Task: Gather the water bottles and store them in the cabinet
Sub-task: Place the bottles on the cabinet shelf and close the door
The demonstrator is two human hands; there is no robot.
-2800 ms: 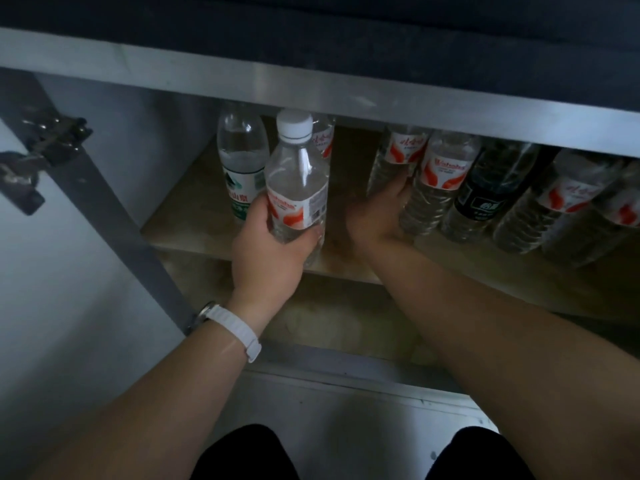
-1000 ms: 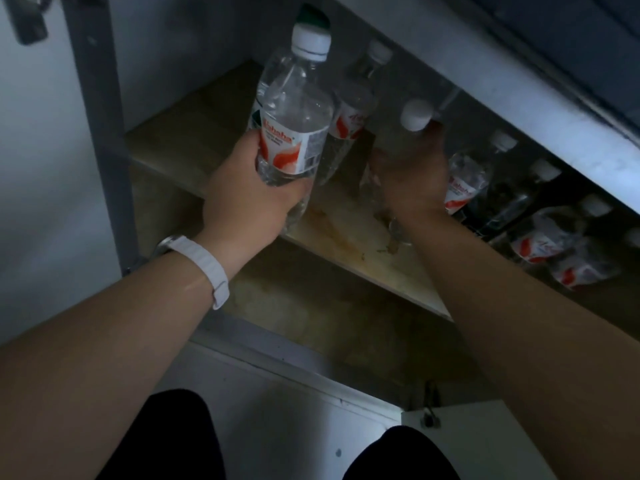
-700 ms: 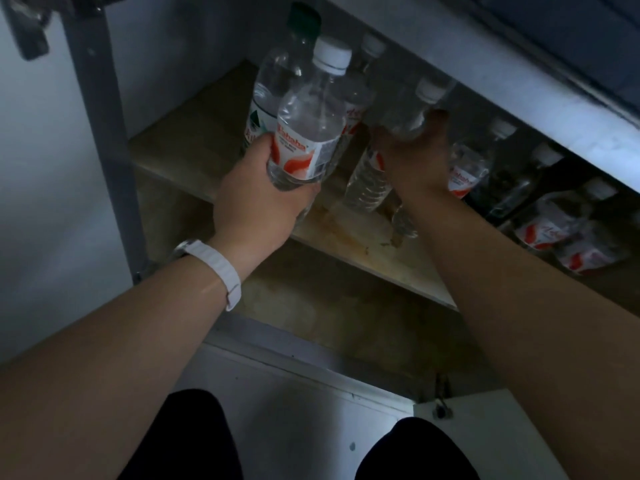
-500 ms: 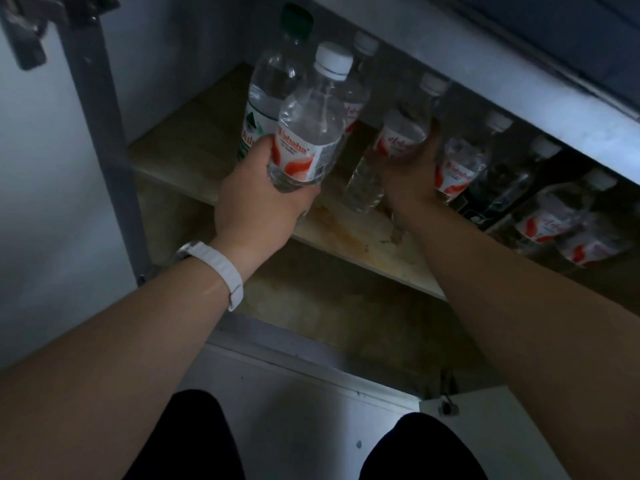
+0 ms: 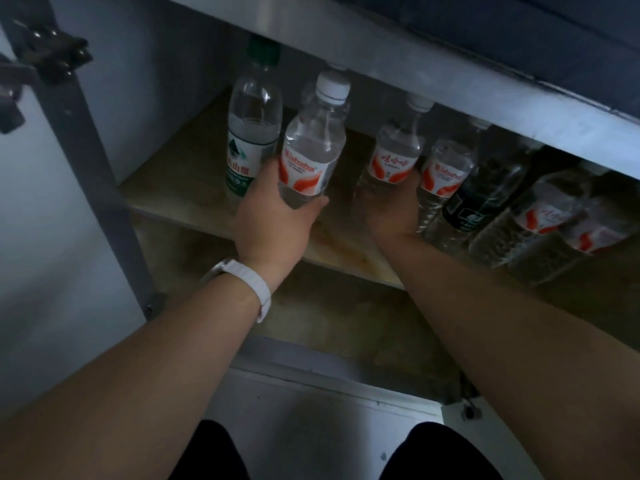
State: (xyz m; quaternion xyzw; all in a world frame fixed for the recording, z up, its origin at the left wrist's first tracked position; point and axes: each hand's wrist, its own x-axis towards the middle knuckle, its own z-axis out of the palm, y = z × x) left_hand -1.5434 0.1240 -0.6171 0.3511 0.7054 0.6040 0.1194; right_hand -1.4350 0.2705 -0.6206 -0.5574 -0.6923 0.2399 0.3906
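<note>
My left hand (image 5: 273,223) grips a clear water bottle with a red-and-white label and white cap (image 5: 311,150), held upright just above the front of the cabinet's wooden shelf (image 5: 173,181). My right hand (image 5: 394,209) is wrapped around the base of a second red-labelled bottle (image 5: 394,150) standing on the shelf. A green-labelled bottle with a green cap (image 5: 249,133) stands left of the held one. To the right stands a row of several bottles, among them a red-labelled one (image 5: 443,174) and a dark-labelled one (image 5: 481,199).
The cabinet's grey top rail (image 5: 415,74) overhangs the bottle caps. A grey upright frame (image 5: 90,161) with a hinge (image 5: 52,53) bounds the left side. Bare shelf lies at the far left. A lower cabinet floor (image 5: 311,317) sits below; my knees are at the bottom.
My right hand has lowered its bottle upright onto the shelf beside the row and now holds its base. My left hand keeps its bottle in nearly the same place.
</note>
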